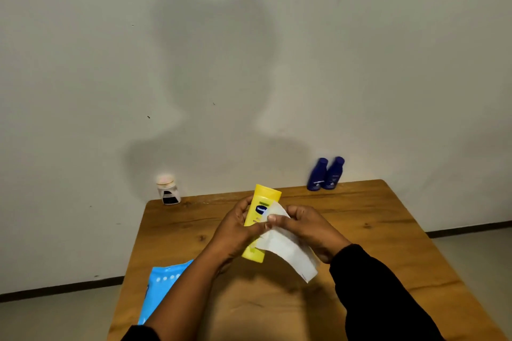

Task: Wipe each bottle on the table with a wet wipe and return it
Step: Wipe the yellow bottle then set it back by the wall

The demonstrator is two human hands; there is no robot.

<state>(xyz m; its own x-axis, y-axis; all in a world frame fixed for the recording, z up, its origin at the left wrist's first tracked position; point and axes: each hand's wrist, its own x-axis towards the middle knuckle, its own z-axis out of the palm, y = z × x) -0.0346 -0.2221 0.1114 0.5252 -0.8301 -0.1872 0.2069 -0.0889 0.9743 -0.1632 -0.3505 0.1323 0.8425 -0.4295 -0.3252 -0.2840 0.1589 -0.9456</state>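
Yellow plastic marks the bottle [261, 220] being cleaned: it is lifted clear of the wooden table [374, 230], tilted with its far end toward the wall, above the middle of the tabletop. The left hand [235, 230] wraps around its left side, thumb across the front, holding it steady so the label side faces up and stays open to the cloth. The right hand [307, 228] pinches a white wet wipe [288, 248] between thumb and fingers and presses its upper corner against the bottle's right face, near the blue label; the rest of the sheet hangs loose below and to the right, touching nothing. Holding the bottle in the air looks meant to let the wipe reach all round it.

Farther out, a blue wipe pack [163, 285] lies at the near left edge of the table, close at hand for a fresh sheet. Two dark blue bottles [325, 174] stand touching each other at the far right edge by the wall, and a small white jar [168, 189] stands at the far left corner, well apart from them.

The yellow bottle's lower end and right side are covered by the wipe and fingers, its label is only partly readable, and the pack is cut by the left forearm. The small jar's label is too blurred to read.
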